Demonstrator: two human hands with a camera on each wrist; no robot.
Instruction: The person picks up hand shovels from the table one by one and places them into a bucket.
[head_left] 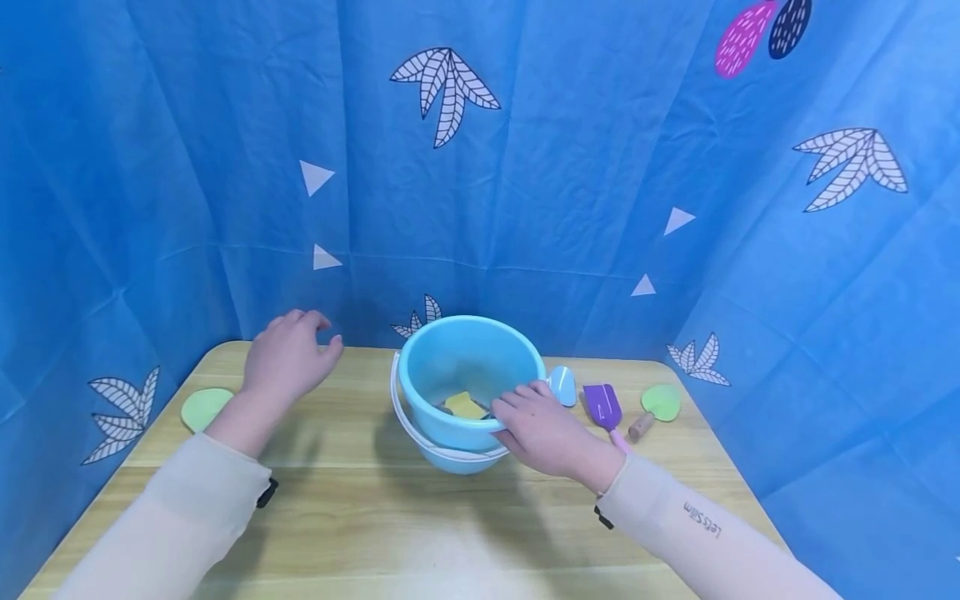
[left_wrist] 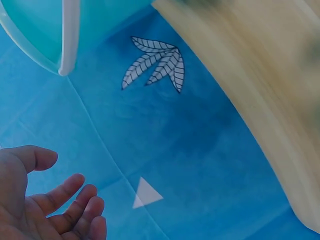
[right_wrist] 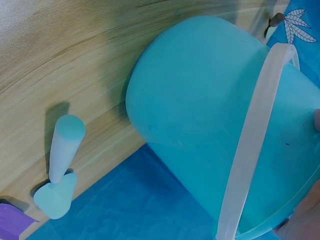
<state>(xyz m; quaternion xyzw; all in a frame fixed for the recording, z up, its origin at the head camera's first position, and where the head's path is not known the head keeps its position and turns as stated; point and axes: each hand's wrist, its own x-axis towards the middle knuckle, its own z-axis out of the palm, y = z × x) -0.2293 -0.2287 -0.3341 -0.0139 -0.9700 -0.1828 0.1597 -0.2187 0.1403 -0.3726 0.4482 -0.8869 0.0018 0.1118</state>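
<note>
My right hand [head_left: 543, 429] grips the near right rim of a light blue bucket [head_left: 468, 340], fingers over the edge. In the right wrist view only part of that hand [right_wrist: 305, 215] shows at the bucket's wall [right_wrist: 195, 100]. Its white handle [head_left: 438, 446] hangs down around the near side. A yellow piece [head_left: 465, 406] lies inside; what lies under it is mostly hidden. The bucket leans, and I cannot tell whether its base touches the table. Left of it, my left hand [head_left: 288, 354] hovers with loosely bent fingers, holding nothing, as the left wrist view shows [left_wrist: 55, 200].
On the wooden table [head_left: 375, 533], right of the bucket, are a blue toy shovel [head_left: 562, 386], a purple shovel [head_left: 602, 406] with a pink handle and a green one [head_left: 662, 402] with a brown handle. Another green piece [head_left: 205, 407] lies at left. Blue cloth [head_left: 585, 167] surrounds the table.
</note>
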